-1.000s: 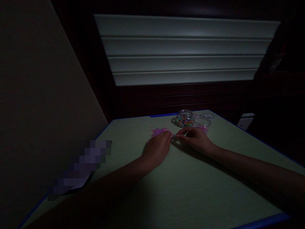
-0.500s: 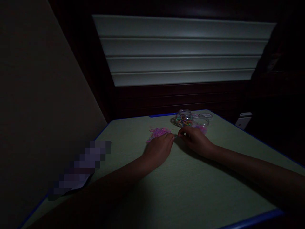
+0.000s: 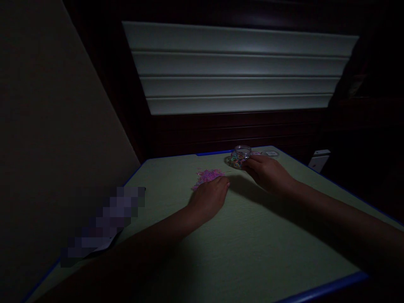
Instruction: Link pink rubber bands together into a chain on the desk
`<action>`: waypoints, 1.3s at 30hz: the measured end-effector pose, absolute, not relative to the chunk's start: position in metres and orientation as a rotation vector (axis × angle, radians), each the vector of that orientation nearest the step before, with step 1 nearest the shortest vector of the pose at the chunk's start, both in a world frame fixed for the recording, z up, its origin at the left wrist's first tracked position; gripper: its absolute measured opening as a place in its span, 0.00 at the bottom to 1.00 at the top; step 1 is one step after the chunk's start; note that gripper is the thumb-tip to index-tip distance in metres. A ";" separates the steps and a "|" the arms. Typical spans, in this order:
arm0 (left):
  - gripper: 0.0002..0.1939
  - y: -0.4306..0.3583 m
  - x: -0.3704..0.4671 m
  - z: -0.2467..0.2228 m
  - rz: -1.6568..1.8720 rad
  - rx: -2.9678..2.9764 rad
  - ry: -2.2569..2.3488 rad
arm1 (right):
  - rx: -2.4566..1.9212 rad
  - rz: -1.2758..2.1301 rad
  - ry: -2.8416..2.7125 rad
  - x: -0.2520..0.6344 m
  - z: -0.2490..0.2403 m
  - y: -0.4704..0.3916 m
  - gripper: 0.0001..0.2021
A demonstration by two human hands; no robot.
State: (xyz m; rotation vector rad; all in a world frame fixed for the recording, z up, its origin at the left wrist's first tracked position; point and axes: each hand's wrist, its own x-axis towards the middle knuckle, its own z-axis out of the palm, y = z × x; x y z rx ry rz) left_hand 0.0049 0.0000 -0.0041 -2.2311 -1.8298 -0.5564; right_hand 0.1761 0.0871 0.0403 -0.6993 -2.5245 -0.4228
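My left hand [image 3: 211, 197] rests low over the table, just in front of a loose pile of small pink and purple pieces [image 3: 206, 176]. Its fingers are closed in a pinch, and whatever lies between them is too small to make out. Higher and to the right is my right hand [image 3: 269, 173], with its fingers drawn together beside a clear round jar [image 3: 242, 156] holding small coloured bands. What those fingertips hold, if anything, is hidden. The second clear jar with pink contents is now blocked from view by the right hand.
Behind the right hand lies a clear lid with a white label [image 3: 272, 154]. A blurred-out, sheet-like item [image 3: 107, 223] lies along the left side of the pale green table [image 3: 252, 248], which has blue edging. A wall flanks the left, and a white box-like object [image 3: 319, 160] stands beyond the right edge.
My right hand has moved away from the left hand, up and to the right, towards the jars, and now covers the second jar. The left hand has stayed nearly in place.
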 end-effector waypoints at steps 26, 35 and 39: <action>0.14 0.000 0.005 -0.004 -0.502 -2.223 -1.778 | -1.128 -0.799 -2.431 0.203 0.055 0.116 0.13; 0.14 -0.001 0.005 -0.004 -0.520 -2.151 -1.837 | -0.889 -0.681 -2.405 0.190 0.045 0.105 0.13; 0.13 -0.003 0.005 -0.004 -0.515 -2.028 -1.947 | -0.688 -0.551 -2.445 0.173 0.025 0.090 0.11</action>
